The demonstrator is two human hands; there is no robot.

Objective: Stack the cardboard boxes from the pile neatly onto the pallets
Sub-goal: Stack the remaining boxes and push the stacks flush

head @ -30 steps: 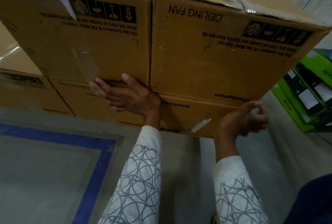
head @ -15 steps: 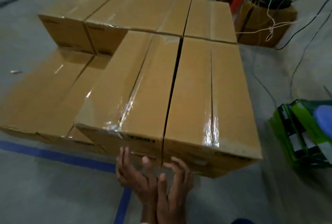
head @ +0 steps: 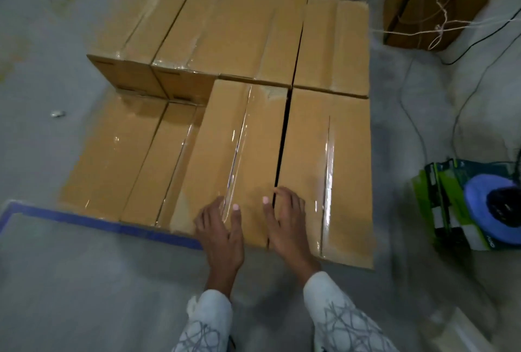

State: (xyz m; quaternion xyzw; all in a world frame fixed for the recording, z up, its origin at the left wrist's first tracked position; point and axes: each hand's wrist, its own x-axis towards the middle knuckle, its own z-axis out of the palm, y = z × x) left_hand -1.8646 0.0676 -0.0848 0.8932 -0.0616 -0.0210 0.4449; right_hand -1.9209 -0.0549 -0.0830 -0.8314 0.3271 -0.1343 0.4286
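Two sealed boxes, contents hidden, left hand, right hand flat atop

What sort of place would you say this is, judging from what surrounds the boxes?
Most likely a warehouse or stockroom. Sealed cardboard boxes are stacked in tiers on a bare concrete floor, blue tape marks out a zone on that floor, and loose cables trail past more cartons behind.
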